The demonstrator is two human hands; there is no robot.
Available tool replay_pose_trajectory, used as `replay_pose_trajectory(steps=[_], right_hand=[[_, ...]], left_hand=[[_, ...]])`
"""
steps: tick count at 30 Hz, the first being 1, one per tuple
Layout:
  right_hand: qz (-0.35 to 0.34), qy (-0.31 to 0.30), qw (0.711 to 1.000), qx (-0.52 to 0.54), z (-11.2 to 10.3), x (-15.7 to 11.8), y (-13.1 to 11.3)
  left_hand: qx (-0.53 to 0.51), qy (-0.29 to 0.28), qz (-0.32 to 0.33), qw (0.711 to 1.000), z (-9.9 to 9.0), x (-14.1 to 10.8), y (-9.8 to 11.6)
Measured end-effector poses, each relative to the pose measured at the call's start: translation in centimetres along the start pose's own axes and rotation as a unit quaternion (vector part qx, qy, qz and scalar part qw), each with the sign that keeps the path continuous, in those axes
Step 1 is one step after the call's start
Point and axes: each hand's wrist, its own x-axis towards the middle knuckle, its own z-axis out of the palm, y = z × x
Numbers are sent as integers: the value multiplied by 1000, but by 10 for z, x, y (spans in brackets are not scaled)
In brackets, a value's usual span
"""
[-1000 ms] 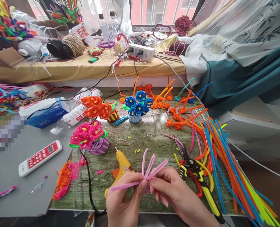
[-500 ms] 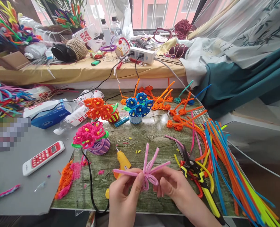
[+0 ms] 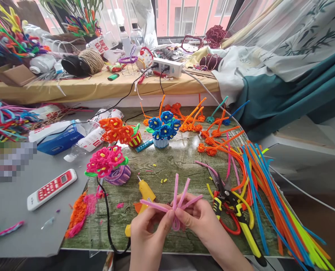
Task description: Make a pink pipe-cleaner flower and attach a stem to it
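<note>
Near the table's front edge, my left hand [image 3: 153, 227] pinches pink pipe cleaners [image 3: 176, 190] where they gather at the middle. My right hand [image 3: 197, 216] grips the same bundle from the other side, thumb close to the left thumb. Several straight ends fan out upward and to both sides, and a small loop shows below the thumbs. Just behind my left hand lies a yellow glue gun [image 3: 147, 191]. To the right of my right hand are scissors [image 3: 226, 194] with black and yellow handles, partly over loose pipe cleaners.
Pipe-cleaner flower pots in pink [image 3: 107, 162], orange [image 3: 116, 130] and blue [image 3: 165, 126] stand behind. Long pipe cleaners [image 3: 280, 203] lie at the right edge. Orange flowers on stems [image 3: 212, 141] lie at the back right. A white remote-like handset [image 3: 52, 189] and black cord [image 3: 107, 210] are left.
My right hand has moved left and closed its thumb on the pink bundle beside my left thumb. The loops at the right are now covered by its fingers.
</note>
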Motion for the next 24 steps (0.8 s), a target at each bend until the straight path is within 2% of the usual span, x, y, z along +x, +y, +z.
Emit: replay_pose_trajectory(steps=[4, 6, 12, 19, 24], right_hand=[[4, -18, 999, 26, 3, 1, -3], [7, -7, 999, 39, 3, 1, -5], [43, -37, 995, 76, -2, 0, -5], [66, -48, 988, 130, -7, -2, -8], [70, -31, 989, 126, -5, -5, -14]], left_hand=[[-8, 17, 29, 999, -1, 3, -1], [-18, 13, 48, 999, -5, 5, -2], [-32, -73, 121, 989, -11, 5, -3], [-30, -202, 158, 966, -16, 8, -7], [-29, -187, 117, 975, -19, 7, -7]])
